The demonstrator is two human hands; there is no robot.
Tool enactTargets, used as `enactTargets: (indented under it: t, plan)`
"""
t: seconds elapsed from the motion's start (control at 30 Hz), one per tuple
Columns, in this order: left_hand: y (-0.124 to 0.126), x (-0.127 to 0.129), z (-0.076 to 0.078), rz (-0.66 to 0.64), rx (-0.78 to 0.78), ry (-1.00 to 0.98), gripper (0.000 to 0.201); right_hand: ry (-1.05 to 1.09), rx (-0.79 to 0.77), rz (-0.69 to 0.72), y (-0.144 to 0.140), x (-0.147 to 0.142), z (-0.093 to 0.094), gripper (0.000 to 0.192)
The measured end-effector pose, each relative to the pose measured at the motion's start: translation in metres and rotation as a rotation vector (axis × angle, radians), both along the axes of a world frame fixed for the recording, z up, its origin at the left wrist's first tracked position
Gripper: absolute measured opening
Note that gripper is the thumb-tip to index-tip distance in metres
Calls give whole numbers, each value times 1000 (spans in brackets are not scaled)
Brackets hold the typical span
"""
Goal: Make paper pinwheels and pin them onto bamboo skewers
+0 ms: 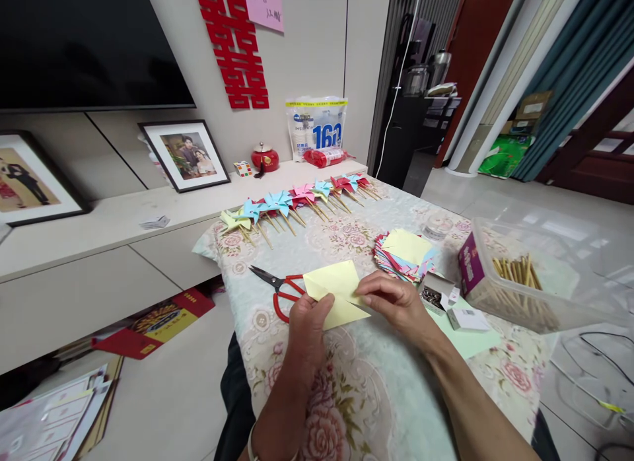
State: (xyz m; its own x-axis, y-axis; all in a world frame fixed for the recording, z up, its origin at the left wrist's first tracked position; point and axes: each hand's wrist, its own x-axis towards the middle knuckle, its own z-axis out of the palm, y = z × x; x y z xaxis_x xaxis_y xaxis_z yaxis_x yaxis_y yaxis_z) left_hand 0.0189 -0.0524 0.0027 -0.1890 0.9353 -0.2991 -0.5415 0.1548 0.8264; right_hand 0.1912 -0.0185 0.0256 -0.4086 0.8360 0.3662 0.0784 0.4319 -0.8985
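Pinching one yellow paper square [335, 290] (folded), left hand [307, 329] and right hand [396, 301] both gripping, one pair of scissors [277, 286] beside.

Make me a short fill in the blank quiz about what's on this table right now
Both hands hold a sheet of ____ paper.
The scissors have ____ handles.
The finished pinwheels lie in a ____ along the table's far edge.
The wooden sticks sit in a clear plastic ____.

Missing words: yellow; red; row; box

Left hand [308, 322] and right hand [396, 301] side by side, fingers pinched.
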Motion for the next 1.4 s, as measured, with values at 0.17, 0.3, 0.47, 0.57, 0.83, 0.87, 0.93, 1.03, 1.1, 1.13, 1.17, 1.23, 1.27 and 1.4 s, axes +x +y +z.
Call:
enactTargets:
  t: [0.17,0.3,0.47,0.57,0.83,0.87,0.93,1.03,1.1,1.13,1.17,1.23,1.27,1.4]
  plan:
    - [0,-3,-1,-11,-17,35,35,-129,88,68,-1,0,1,17]
    - [1,-2,-3,1,-24,77,39,-161,134,97,-2,0,0,18]
    - [1,3,-2,57,-3,87,40,-192,138,114,-2,-1,-1,15]
    - [-1,5,1,45,2,122,36,-239,118,95,-4,-3,1,12]
    - [-2,8,3,26,33,175,27,-335,60,7,-9,-13,4,14]
    - [-2,8,2,24,36,175,27,-343,53,-5,-9,-14,4,15]
    - [-2,8,1,15,36,180,28,-362,46,-36,-9,-16,2,16]
    - [-2,7,-2,-8,40,213,28,-385,34,-88,-9,-19,0,16]
    - [-2,6,-3,-31,47,230,30,-390,16,-118,-9,-19,-2,16]
    - [-2,6,-4,-40,50,235,31,-393,5,-131,-9,-20,-2,16]
    - [-2,6,-4,-47,52,237,31,-394,-6,-142,-9,-20,-3,16]
    - [-2,5,-5,-50,52,241,32,-396,-19,-157,-10,-21,-3,16]
    - [-2,5,-5,-50,52,241,31,-397,-21,-161,-10,-21,-4,15]
    - [-2,5,-4,-58,53,236,31,-401,-23,-182,-9,-22,-6,15]
